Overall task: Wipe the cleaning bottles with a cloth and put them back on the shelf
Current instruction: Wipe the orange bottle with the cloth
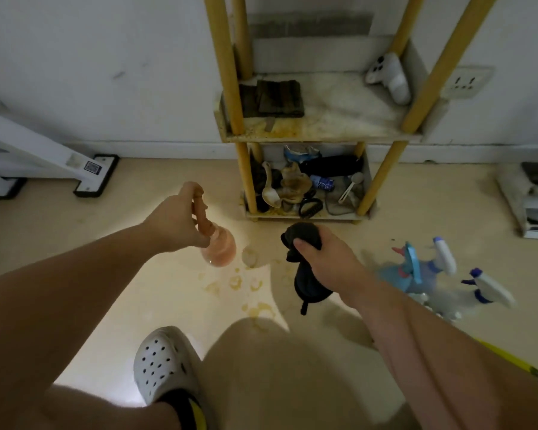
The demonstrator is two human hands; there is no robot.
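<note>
My left grip point(180, 220) curls round the trigger head of the pink bottle point(220, 249), which hangs above the floor point(59, 231) before the shelf point(320, 137). My right grip point(322, 259) clutches the dark cloth point(303, 233). Other spray bottles point(423, 274) lie on the floor, right.
</note>
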